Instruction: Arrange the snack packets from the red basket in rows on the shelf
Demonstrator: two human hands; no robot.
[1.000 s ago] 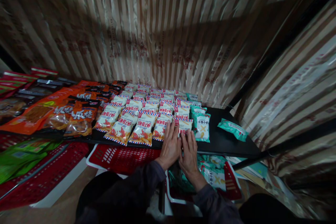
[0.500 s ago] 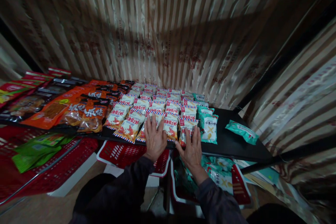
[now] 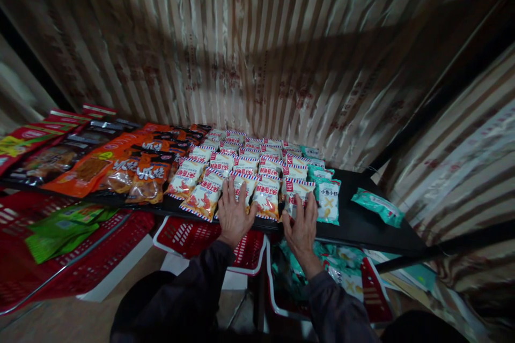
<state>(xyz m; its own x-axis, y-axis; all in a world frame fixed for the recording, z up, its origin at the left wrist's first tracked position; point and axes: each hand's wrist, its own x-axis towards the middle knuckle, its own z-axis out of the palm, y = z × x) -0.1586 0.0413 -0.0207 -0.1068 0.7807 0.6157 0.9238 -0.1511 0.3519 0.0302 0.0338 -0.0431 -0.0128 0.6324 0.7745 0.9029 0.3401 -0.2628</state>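
Rows of small white-and-orange snack bags [image 3: 267, 198] with red-and-blue striped edges lie on a black shelf [image 3: 350, 201]. My left hand [image 3: 234, 217] rests palm down on a front-row bag [image 3: 244, 185], fingers stretched out and apart, covering its lower part. On the rightmost striped bag [image 3: 296, 186] of the front row lies my right hand [image 3: 301, 233], its thumb out to the left and its fingers extended over the lower half. Neither hand grips a bag. Just right of my right hand is a teal-and-white snack bag [image 3: 329, 201].
Orange and black snack packs [image 3: 147, 174] and red packs [image 3: 34, 136] fill the shelf's left. A teal bag [image 3: 378, 206] lies on its right. Below stand red baskets [image 3: 183, 233], one holding teal bags [image 3: 350, 268], another green packs [image 3: 60, 236]. Striped curtain [image 3: 257, 48] hangs behind; dark poles [image 3: 450, 244] cross at right.
The view has shifted slightly, so the shelf appears further right. My left hand has slid a little left against the bags. My right hand stays on the same bag.
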